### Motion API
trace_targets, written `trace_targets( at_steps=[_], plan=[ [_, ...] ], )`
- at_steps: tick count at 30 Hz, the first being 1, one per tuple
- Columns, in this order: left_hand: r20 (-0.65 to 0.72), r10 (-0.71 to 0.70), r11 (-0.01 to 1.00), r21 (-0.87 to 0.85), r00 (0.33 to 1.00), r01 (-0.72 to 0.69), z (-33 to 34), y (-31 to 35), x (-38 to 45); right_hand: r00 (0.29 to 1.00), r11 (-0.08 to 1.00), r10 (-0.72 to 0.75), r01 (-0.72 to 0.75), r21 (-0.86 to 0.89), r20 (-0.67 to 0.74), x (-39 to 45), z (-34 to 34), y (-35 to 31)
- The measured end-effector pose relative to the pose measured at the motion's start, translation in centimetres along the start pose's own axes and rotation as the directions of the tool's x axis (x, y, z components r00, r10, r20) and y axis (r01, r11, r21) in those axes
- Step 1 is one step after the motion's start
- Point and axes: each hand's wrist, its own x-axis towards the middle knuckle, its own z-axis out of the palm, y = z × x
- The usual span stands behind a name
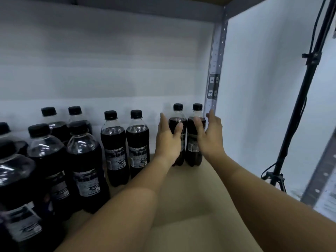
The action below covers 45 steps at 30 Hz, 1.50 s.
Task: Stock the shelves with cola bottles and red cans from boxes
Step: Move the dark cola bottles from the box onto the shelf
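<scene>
While you look down from the head view, your left hand point(168, 138) and your right hand point(211, 135) both reach to the far right end of the shelf point(185, 193), beside the shelf post point(214, 70). Two cola bottles stand upright there, side by side, with black caps. Your left hand lies against the left bottle of the pair point(177, 122), its fingers straight and spread along the side away from the post, thumb across the front; whether it presses the bottle or only touches it cannot be told. Your right hand is spread out too, fingers straight, at the right bottle of the pair point(197, 117), between it and the post; its thumb crosses the bottle's front, and its fingertips reach up beside the post. Neither hand curls round a bottle.

Farther from the post, two more bottles point(125, 142) stand upright together, apart from the pair at your hands. Farther still, at the left edge of the view, a cluster of bottles point(63, 151) stands in close rows, the nearest ones large and blurred. All bottles hold dark liquid and carry dark labels.

Beyond the post, outside the shelf, a black tripod stand point(298, 110) rises in front of a white wall point(263, 88).
</scene>
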Motion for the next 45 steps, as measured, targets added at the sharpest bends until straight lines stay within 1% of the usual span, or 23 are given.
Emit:
trace_targets(
  at_steps=[3,6,7,10,16,19,21,23,24,26,27,29,30,32,34,35,36,38,40,43,45],
  plan=[
    [0.043,0.019,0.999,-0.045,0.999,-0.017,-1.3,-0.8,-4.9,0.998,0.999,-0.031,0.03,0.022,0.05,-5.4,-1.5,-0.6],
    [0.134,-0.059,0.987,-0.139,0.989,0.078,-3.2,-1.2,-10.2,0.992,0.997,-0.008,-0.002,0.079,0.125,-11.7,-2.6,-2.2],
    [0.137,-0.09,0.982,-0.152,0.986,0.111,-4.1,-1.1,-12.2,0.988,0.994,0.005,-0.021,0.103,0.153,-13.8,-2.8,-2.9],
    [0.074,-0.09,0.988,-0.12,0.993,0.098,-7.5,-0.7,-18.3,0.976,0.985,0.017,-0.053,0.163,0.219,-20.1,-2.8,-4.9],
    [0.011,-0.08,0.988,-0.132,0.997,0.081,-15.4,-0.2,-30.6,0.961,0.948,-0.006,-0.082,0.308,0.275,-32.5,-2.1,-10.2],
    [-0.016,-0.113,0.987,-0.114,0.994,0.11,-18.8,-1.6,-36.1,0.943,0.916,0.036,-0.163,0.366,0.331,-38.5,-1.3,-11.4],
    [-0.031,-0.167,0.982,-0.092,0.986,0.163,-20.7,-3.3,-39.5,0.918,0.908,0.083,-0.229,0.35,0.387,-42.4,-0.8,-11.1],
    [-0.028,-0.243,0.969,-0.053,0.97,0.242,-22.4,-5.6,-43.0,0.876,0.891,0.151,-0.321,0.32,0.459,-46.3,-0.4,-10.2],
    [-0.02,-0.281,0.96,-0.019,0.959,0.281,-23.1,-6.8,-44.8,0.842,0.874,0.187,-0.378,0.305,0.507,-48.0,-0.3,-9.7],
    [0.002,-0.353,0.931,0.098,0.936,0.351,-24.4,-9.4,-48.1,0.76,0.846,0.249,-0.473,0.248,0.601,-51.3,-0.4,-8.6],
    [0.015,-0.388,0.911,0.155,0.922,0.381,-25.0,-10.5,-49.6,0.729,0.848,0.27,-0.489,0.203,0.629,-52.6,-0.4,-7.9],
    [0.074,-0.468,0.868,0.227,0.88,0.443,-26.1,-12.4,-52.3,0.661,0.872,0.29,-0.48,0.093,0.692,-54.8,-0.8,-6.8],
    [0.131,-0.52,0.839,0.264,0.844,0.476,-26.5,-13.2,-53.5,0.612,0.879,0.304,-0.475,0.033,0.73,-55.7,-1.1,-6.2],
    [0.267,-0.611,0.78,0.362,0.745,0.51,-27.1,-14.3,-55.5,0.509,0.881,0.352,-0.463,-0.096,0.785,-57.1,-2.0,-5.1],
    [0.356,-0.673,0.73,0.458,0.648,0.507,-27.3,-15.2,-57.2,0.398,0.879,0.409,-0.414,-0.237,0.821,-57.7,-3.0,-3.8],
    [0.375,-0.688,0.714,0.499,0.621,0.49,-27.3,-15.5,-57.8,0.35,0.876,0.435,-0.379,-0.299,0.83,-57.8,-3.5,-3.3],
    [0.376,-0.697,0.7,0.54,0.61,0.467,-27.2,-15.8,-58.3,0.319,0.876,0.453,-0.335,-0.348,0.833,-57.9,-3.8,-2.8],
    [0.35,-0.69,0.687,0.593,0.634,0.42,-27.0,-16.2,-58.8,0.286,0.884,0.461,-0.23,-0.407,0.84,-58.0,-4.0,-2.2],
    [0.322,-0.66,0.692,0.611,0.679,0.384,-26.8,-16.5,-58.9,0.28,0.884,0.468,-0.145,-0.445,0.838,-58.1,-4.0,-2.1],
    [0.321,-0.638,0.701,0.619,0.7,0.355,-26.6,-16.8,-58.9,0.289,0.899,0.437,-0.126,-0.419,0.852,-58.4,-4.2,-2.1],
    [0.318,-0.635,0.708,0.604,0.704,0.366,-26.4,-17.0,-59.1,0.299,0.912,0.409,-0.116,-0.393,0.862,-58.6,-4.3,-2.2]
  ],
)
